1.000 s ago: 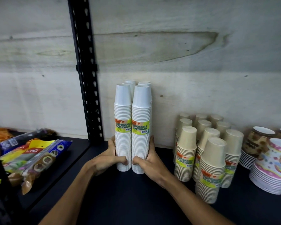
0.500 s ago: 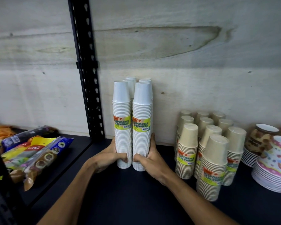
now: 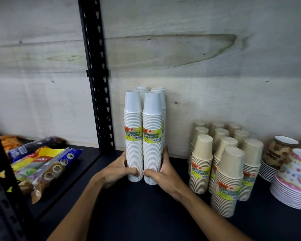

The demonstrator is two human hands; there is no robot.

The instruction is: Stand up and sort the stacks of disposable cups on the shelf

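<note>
Several tall stacks of white disposable cups (image 3: 151,136) stand upright in a tight cluster on the black shelf (image 3: 137,206), close to the wooden back wall. Yellow-green labels face me on the two front stacks. My left hand (image 3: 119,173) grips the base of the front left stack, thumb across its front. My right hand (image 3: 161,174) grips the base of the front right stack the same way. The two rear stacks are mostly hidden behind the front ones. Several shorter stacks of beige cups (image 3: 222,164) stand to the right.
A black perforated upright post (image 3: 97,80) rises just left of the white cups. Packaged snacks (image 3: 40,164) lie on the shelf section at the left. Patterned bowls and plates (image 3: 292,174) are stacked at the far right. Bare shelf lies in front of the cups.
Both hands have kept their grip on the bases of the front white stacks. The stacks now stand closer together and straighter. The view shifted slightly.
</note>
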